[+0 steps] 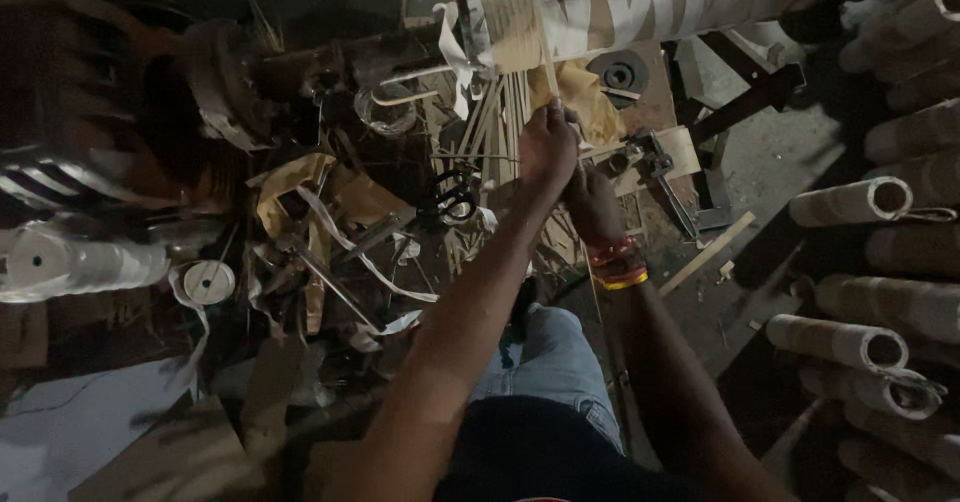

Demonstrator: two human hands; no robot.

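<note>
Both arms are bare to the elbow. The right wrist carries stacked bangles (618, 262) — red, orange and yellow. Faded blue jeans (555, 362) below, a black shirt (540, 457) nearest.

Dim workshop floor (770, 162), littered with paper scraps (300, 187), white tape strips (345, 237), black scissors (452, 198), a small tape roll (208, 282), a wooden stick (708, 253), cardboard tubes (850, 202) stacked at the right
</note>
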